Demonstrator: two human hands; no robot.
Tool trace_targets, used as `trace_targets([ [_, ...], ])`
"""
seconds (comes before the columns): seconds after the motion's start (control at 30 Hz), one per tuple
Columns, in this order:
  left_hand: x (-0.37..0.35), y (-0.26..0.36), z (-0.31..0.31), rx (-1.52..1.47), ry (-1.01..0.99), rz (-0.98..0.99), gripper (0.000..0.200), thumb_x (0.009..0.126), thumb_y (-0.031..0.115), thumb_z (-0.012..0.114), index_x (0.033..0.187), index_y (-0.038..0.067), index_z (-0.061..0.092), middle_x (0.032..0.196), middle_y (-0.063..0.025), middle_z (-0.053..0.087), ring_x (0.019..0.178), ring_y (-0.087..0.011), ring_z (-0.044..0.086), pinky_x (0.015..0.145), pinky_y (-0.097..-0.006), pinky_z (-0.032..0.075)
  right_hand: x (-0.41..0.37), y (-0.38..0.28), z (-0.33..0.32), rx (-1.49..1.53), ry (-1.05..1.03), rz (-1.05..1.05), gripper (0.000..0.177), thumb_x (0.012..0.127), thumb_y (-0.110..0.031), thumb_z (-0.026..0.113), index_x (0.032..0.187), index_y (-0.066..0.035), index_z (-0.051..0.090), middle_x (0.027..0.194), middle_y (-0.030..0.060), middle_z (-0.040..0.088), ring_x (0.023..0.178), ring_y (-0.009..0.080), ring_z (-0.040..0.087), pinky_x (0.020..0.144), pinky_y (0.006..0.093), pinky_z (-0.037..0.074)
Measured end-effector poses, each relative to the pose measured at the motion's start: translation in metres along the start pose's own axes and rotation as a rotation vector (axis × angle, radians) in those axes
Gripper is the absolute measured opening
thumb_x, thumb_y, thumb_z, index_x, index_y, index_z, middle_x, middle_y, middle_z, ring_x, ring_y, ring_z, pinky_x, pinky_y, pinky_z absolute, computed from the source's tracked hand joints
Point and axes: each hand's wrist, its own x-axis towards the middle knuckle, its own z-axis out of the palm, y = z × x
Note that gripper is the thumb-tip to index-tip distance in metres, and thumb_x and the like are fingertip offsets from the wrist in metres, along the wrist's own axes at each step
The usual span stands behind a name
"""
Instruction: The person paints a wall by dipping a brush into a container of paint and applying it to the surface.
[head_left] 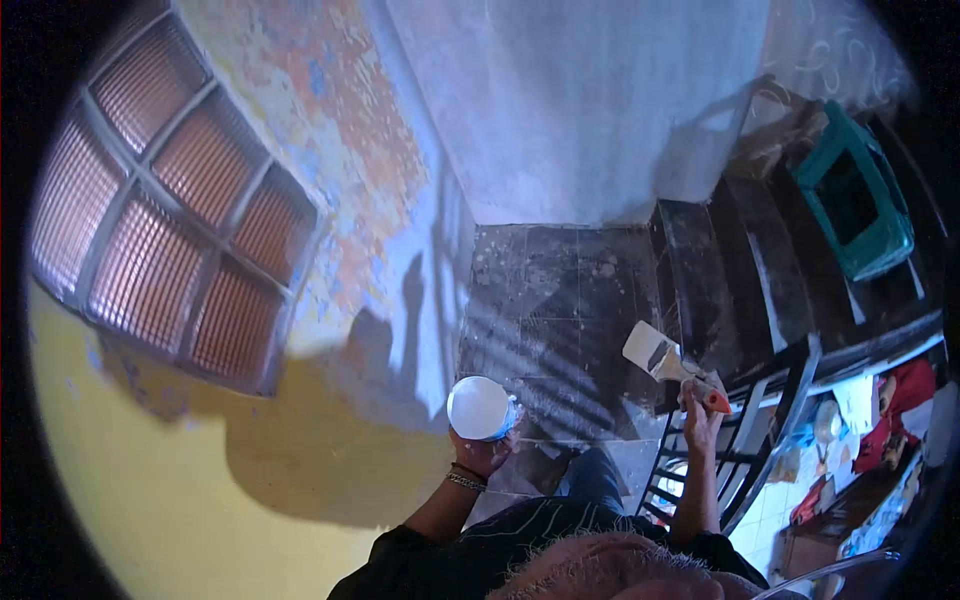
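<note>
My left hand is wrapped round a small tub of white paint, held up near the left wall. A bracelet circles that wrist. Out to the right, my right hand grips a wide paintbrush by its handle, which ends in orange-red. The bristles are coated white and point up and left, away from me. Brush and tub are well apart. The fingers under the tub are partly hidden by it.
Peeling plaster and a ribbed-glass window are on the left wall. Ahead stands a pale wall above a dark tiled landing. Stairs rise at right with a green plastic stool. A black railing borders a drop to a lower room.
</note>
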Motion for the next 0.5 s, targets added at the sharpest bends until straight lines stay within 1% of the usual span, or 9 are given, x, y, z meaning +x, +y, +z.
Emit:
trace_targets([
  [0.07, 0.013, 0.012, 0.003, -0.121, -0.21, -0.066, 0.059, 0.079, 0.054, 0.043, 0.122, 0.014, 0.044, 0.124, -0.0128, 0.046, 0.112, -0.0363, 0.046, 0.074, -0.044, 0.049, 0.04, -0.025, 0.005, -0.097, -0.084, -0.111, 0.013, 0.083, -0.017, 0.056, 0.087, -0.006, 0.054, 0.064, -0.002, 0.048, 0.055, 0.0067, 0.042, 0.048, 0.0216, 0.031],
  [0.13, 0.013, 0.018, 0.041, -0.126, -0.166, -0.041, 0.059, 0.079, 0.054, 0.043, 0.122, 0.014, 0.045, 0.123, -0.0128, 0.047, 0.111, -0.0359, 0.047, 0.073, -0.0428, 0.05, 0.075, -0.04, 0.017, -0.044, -0.119, -0.174, 0.015, 0.085, -0.019, 0.055, 0.084, -0.004, 0.055, 0.066, -0.0016, 0.049, 0.056, 0.0064, 0.041, 0.049, 0.0218, 0.03],
  [0.2, 0.016, 0.028, 0.075, -0.122, -0.134, -0.024, 0.06, 0.079, 0.055, 0.042, 0.122, 0.014, 0.045, 0.122, -0.0128, 0.048, 0.11, -0.0355, 0.048, 0.072, -0.0416, 0.05, 0.097, -0.083, 0.032, 0.003, -0.136, -0.094, 0.016, 0.086, -0.019, 0.056, 0.087, -0.003, 0.056, 0.066, -0.0021, 0.05, 0.056, 0.0058, 0.041, 0.05, 0.0214, 0.03],
  [0.23, 0.018, 0.032, 0.086, -0.119, -0.128, -0.014, 0.06, 0.079, 0.056, 0.042, 0.122, 0.014, 0.044, 0.12, -0.0125, 0.049, 0.109, -0.035, 0.049, 0.07, -0.0402, 0.051, 0.108, -0.094, 0.041, 0.003, -0.143, -0.096, 0.016, 0.086, -0.019, 0.056, 0.087, -0.003, 0.056, 0.066, -0.0021, 0.05, 0.056, 0.0058, 0.041, 0.05, 0.0214, 0.03],
  [0.27, 0.022, 0.036, 0.096, -0.122, -0.123, -0.004, 0.06, 0.08, 0.056, 0.041, 0.122, 0.014, 0.044, 0.117, -0.0121, 0.051, 0.107, -0.0344, 0.05, 0.069, -0.0387, 0.051, 0.121, -0.106, 0.051, 0.016, -0.153, -0.118, 0.018, 0.085, -0.019, 0.055, 0.086, -0.002, 0.057, 0.065, -0.0005, 0.052, 0.056, 0.0074, 0.044, 0.05, 0.0231, 0.033],
  [0.3, 0.028, 0.041, 0.102, -0.129, -0.119, 0.002, 0.06, 0.08, 0.056, 0.041, 0.122, 0.014, 0.044, 0.117, -0.0121, 0.051, 0.107, -0.0344, 0.05, 0.069, -0.0387, 0.051, 0.133, -0.116, 0.061, 0.03, -0.163, -0.136, 0.02, 0.085, -0.02, 0.055, 0.086, 0.0, 0.058, 0.064, 0.0011, 0.054, 0.056, 0.0089, 0.047, 0.05, 0.0247, 0.036],
  [0.37, 0.043, 0.051, 0.106, -0.151, -0.178, 0.035, 0.059, 0.08, 0.053, 0.046, 0.119, 0.009, 0.046, 0.117, -0.0152, 0.05, 0.104, -0.0363, 0.051, 0.068, -0.0389, 0.053, 0.156, -0.145, 0.086, 0.059, -0.201, -0.154, 0.02, 0.085, -0.02, 0.055, 0.087, 0.0, 0.058, 0.065, 0.0008, 0.054, 0.057, 0.0084, 0.046, 0.051, 0.0241, 0.036],
  [0.43, 0.059, 0.06, 0.124, -0.175, -0.162, 0.053, 0.058, 0.08, 0.052, 0.045, 0.119, 0.009, 0.045, 0.117, -0.0152, 0.05, 0.106, -0.036, 0.05, 0.068, -0.0393, 0.053, 0.188, -0.152, 0.109, 0.049, -0.262, -0.222, 0.022, 0.085, -0.023, 0.057, 0.089, -0.001, 0.059, 0.065, -0.0005, 0.052, 0.058, 0.0075, 0.046, 0.051, 0.0234, 0.037],
  [0.5, 0.082, 0.073, 0.136, -0.2, -0.149, 0.065, 0.058, 0.08, 0.051, 0.044, 0.119, 0.008, 0.045, 0.117, -0.0151, 0.05, 0.108, -0.0357, 0.049, 0.068, -0.0396, 0.053, 0.214, -0.17, 0.136, 0.074, -0.262, -0.227, 0.024, 0.086, -0.024, 0.057, 0.09, -0.001, 0.059, 0.066, -0.0008, 0.053, 0.058, 0.0072, 0.047, 0.051, 0.0233, 0.037],
])
